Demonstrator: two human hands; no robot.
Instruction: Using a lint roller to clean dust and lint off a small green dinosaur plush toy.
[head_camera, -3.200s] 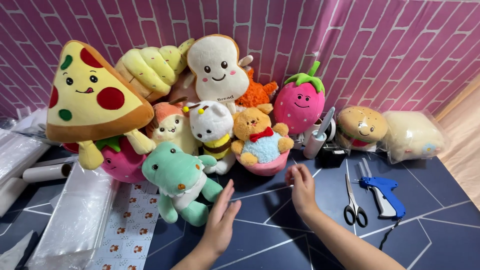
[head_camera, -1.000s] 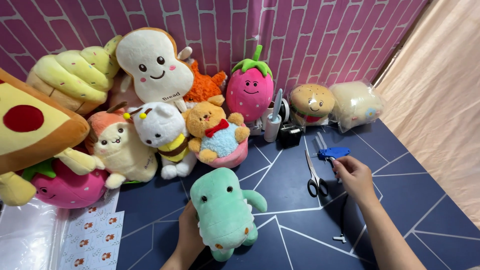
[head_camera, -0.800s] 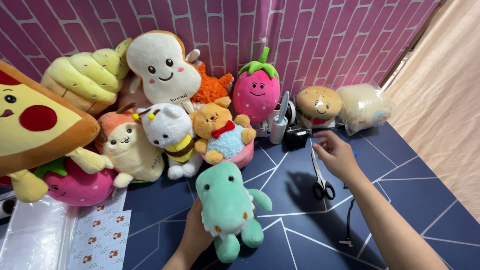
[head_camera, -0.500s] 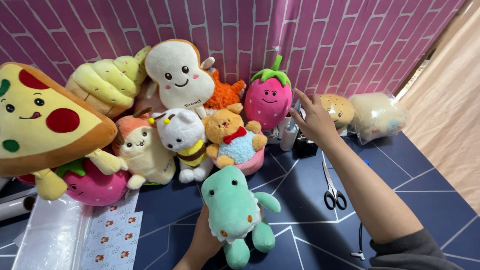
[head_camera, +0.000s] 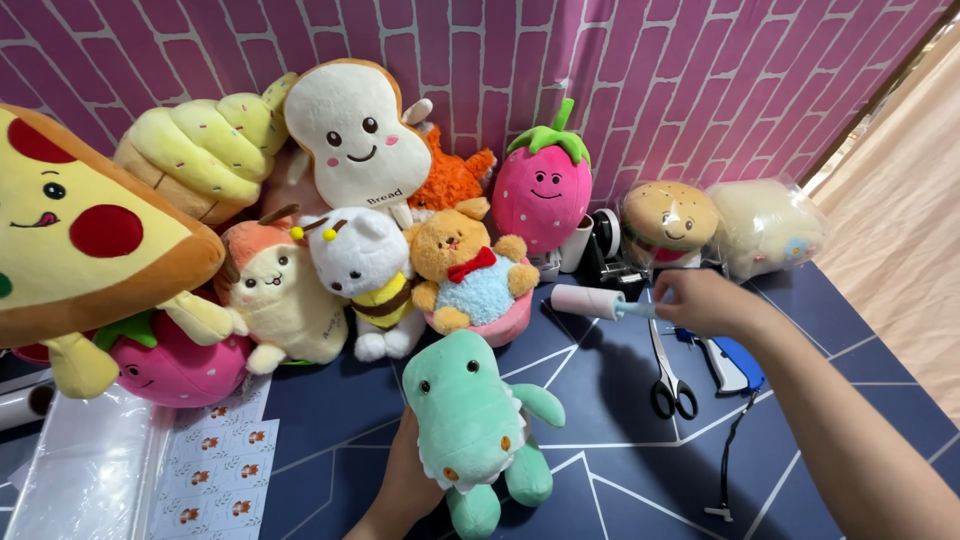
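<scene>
I take the green dinosaur plush (head_camera: 472, 430) as my landmark, standing upright near the front edge of the dark blue table (head_camera: 620, 440). Biggest of all, the pizza-slice plush (head_camera: 85, 235) fills the far left of it, and behind that the yellow ice-cream plush (head_camera: 205, 145) and the toast plush (head_camera: 355, 130) lean against the pink brick backdrop (head_camera: 650, 60). Behind the dinosaur and to its right stands the strawberry plush (head_camera: 545, 185); directly behind it sit the bee-cat plush (head_camera: 365, 275) and the small bear with a red bow (head_camera: 478, 280). Well to its right the burger plush (head_camera: 668, 220) rests in clear wrap. My left hand (head_camera: 405, 480) is wrapped around the dinosaur's back from behind, holding it up; the fingers are mostly hidden by the plush. My right hand (head_camera: 705, 302) is right of the dinosaur and further back, pinched closed on the light blue handle of a lint roller (head_camera: 592, 300), whose white roll points left toward the bear, held above the table. Just below that hand lie the scissors (head_camera: 668, 375) and a blue tagging gun (head_camera: 730, 362), and left of the dinosaur lies a sticker sheet (head_camera: 215, 470).
</scene>
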